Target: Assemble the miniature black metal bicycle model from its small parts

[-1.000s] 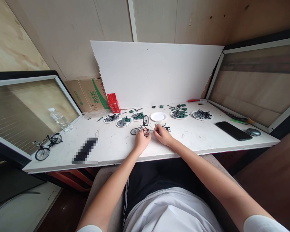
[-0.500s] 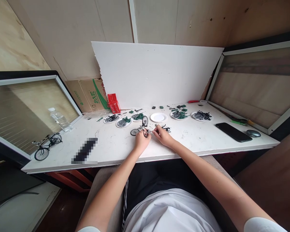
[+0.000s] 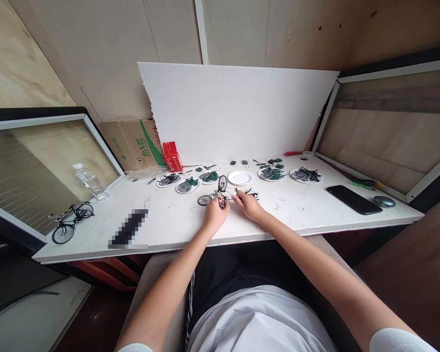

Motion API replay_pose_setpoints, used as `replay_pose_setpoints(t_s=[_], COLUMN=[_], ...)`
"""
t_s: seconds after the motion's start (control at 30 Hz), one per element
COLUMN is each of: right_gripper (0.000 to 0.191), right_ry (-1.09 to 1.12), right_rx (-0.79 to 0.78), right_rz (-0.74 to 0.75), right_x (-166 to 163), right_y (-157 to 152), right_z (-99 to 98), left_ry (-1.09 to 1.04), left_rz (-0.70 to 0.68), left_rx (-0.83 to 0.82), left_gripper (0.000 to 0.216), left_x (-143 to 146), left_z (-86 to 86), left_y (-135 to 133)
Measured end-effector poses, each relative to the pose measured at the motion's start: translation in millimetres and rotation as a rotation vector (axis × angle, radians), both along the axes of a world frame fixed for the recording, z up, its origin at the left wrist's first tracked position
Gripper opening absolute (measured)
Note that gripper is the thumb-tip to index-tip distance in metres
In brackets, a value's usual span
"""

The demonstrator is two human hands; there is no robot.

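Note:
My left hand (image 3: 216, 213) is closed around the dark frame of a small model bicycle (image 3: 222, 184) near the middle of the table. One wheel stands up above the fingers. Another small wheel (image 3: 205, 200) shows just left of the hand, at table height. Close by on the right, my right hand (image 3: 248, 203) is closed in a pinch beside the bicycle. What its fingertips hold, if anything, is too small to make out. Behind that hand lie small black parts (image 3: 254, 195), partly hidden by it.
A finished-looking model bicycle (image 3: 72, 221) and a water bottle (image 3: 91, 182) stand at the left. Along the back are a bare white plate (image 3: 241, 177) and several plates of black and green parts, one (image 3: 306, 176) at the right. A phone (image 3: 354, 200) and mouse (image 3: 384, 202) lie right.
The model bicycle's raised wheel has tilted slightly to the right in my left hand. My right hand has shifted very little beside it.

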State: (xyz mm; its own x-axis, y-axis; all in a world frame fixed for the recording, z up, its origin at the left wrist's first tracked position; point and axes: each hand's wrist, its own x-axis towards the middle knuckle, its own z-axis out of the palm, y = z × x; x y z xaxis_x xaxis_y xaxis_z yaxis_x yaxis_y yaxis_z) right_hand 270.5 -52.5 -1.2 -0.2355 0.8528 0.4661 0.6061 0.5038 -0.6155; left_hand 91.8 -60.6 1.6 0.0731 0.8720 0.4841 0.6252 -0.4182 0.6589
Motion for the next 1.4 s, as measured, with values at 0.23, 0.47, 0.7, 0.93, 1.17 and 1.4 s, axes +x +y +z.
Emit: replay_pose_setpoints(t_s=[0.23,0.47,0.7,0.93,1.17,1.4], right_gripper=[0.037,0.021,0.023,0.026,0.029,0.035], right_ry=[-0.017,0.101,0.124,0.101,0.067,-0.009], right_rx=[-0.044,-0.041,-0.006,-0.029,-0.026,0.022], right_rz=[-0.029,0.046,0.131,0.092,0.064,-0.036], right_x=[-1.5,-1.4,1.0,1.3,1.6,0.1], right_y=[-1.4,-3.3,-1.3,-1.8,-2.8,0.4], right_z=[0.6,0.5,-2.9,-0.3,1.0,-2.0], left_ry=[0.006,-0.022,-0.02,-0.011,-0.006,0.015], left_rz=[-0.008,-0.006,0.004,-0.003,-0.01,-0.03], left_rx=[0.006,0.005,-0.005,0.01,0.021,0.036], left_gripper=[0.015,0.007,0.007,0.006,0.006,0.011], left_x=[0.1,0.0,-0.5,-0.7,-0.9,-0.3], left_z=[0.4,-0.5,1.4,0.8,0.4,-2.0], left_y=[0.0,1.5,0.7,1.0,0.9,1.1])
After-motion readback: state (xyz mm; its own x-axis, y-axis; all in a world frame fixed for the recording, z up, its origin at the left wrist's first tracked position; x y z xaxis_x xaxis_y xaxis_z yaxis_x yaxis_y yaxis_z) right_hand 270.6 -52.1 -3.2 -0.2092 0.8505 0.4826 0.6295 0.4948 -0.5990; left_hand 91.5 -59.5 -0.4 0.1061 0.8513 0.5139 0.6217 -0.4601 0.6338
